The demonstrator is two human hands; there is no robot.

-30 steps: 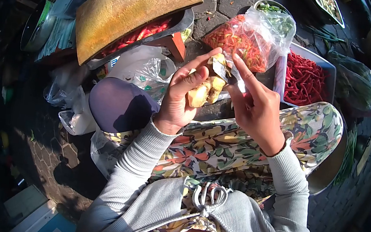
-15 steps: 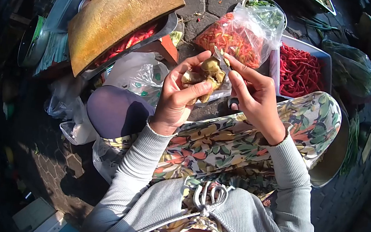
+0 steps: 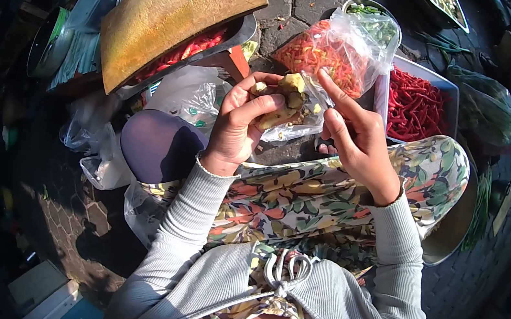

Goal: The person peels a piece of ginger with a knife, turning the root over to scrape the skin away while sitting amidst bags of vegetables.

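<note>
A knobby piece of ginger (image 3: pixel 291 102) with brown skin and a pale yellow patch at its top is pinched between the thumb and fingers of my left hand (image 3: pixel 241 118). Just to the right of the ginger is my right hand (image 3: pixel 365 142), apart from it. Its index finger points up and away from the thumb, while the other fingers curl inward. Whatever those curled fingers hold, if anything, is hidden. Behind and below the ginger lies a clear plastic bag (image 3: pixel 295 129) with small scraps on it.
A wooden board (image 3: pixel 180 18) lies across a tray of red chilies (image 3: pixel 186 52) at upper left. Ahead are a bag of cut chilies (image 3: pixel 323 51), a bowl of green pieces (image 3: pixel 373 19) and a white bin of red chilies (image 3: pixel 416 107). Bagged greens (image 3: pixel 488 104) lie farther right.
My right hand has drawn back from the ginger, its index finger straightening. The ginger is turned in my left hand, so its yellow patch faces up.
</note>
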